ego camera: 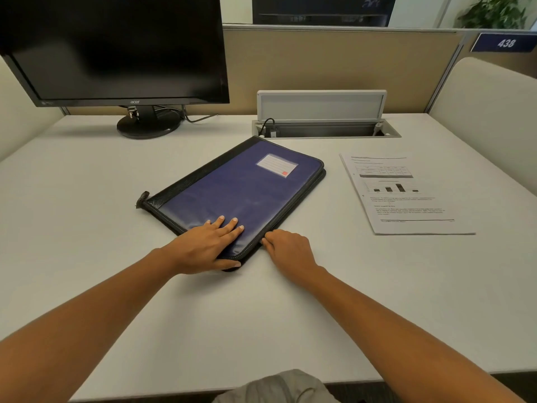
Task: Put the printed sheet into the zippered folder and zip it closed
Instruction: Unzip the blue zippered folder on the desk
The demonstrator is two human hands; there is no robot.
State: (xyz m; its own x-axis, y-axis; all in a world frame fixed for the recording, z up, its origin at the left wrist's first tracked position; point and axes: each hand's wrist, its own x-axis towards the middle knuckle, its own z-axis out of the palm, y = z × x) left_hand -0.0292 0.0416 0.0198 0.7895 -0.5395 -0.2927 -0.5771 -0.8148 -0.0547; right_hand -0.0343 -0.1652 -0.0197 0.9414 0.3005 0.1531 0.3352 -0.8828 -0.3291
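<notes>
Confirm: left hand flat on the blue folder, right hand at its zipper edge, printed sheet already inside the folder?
Not quite. The head view shows the printed sheet lying on the desk to the right of the blue folder, not inside it. The rest holds: left hand flat on the folder, right hand at its zipper edge.

Two bare forearms reach in from the lower corners toward the frame's centre. The left hand [207, 242] lies palm down, fingers spread flat, thumb tucked toward the viewer. The right hand [286, 248] is curled, fingertips pinched together at its left side.
</notes>
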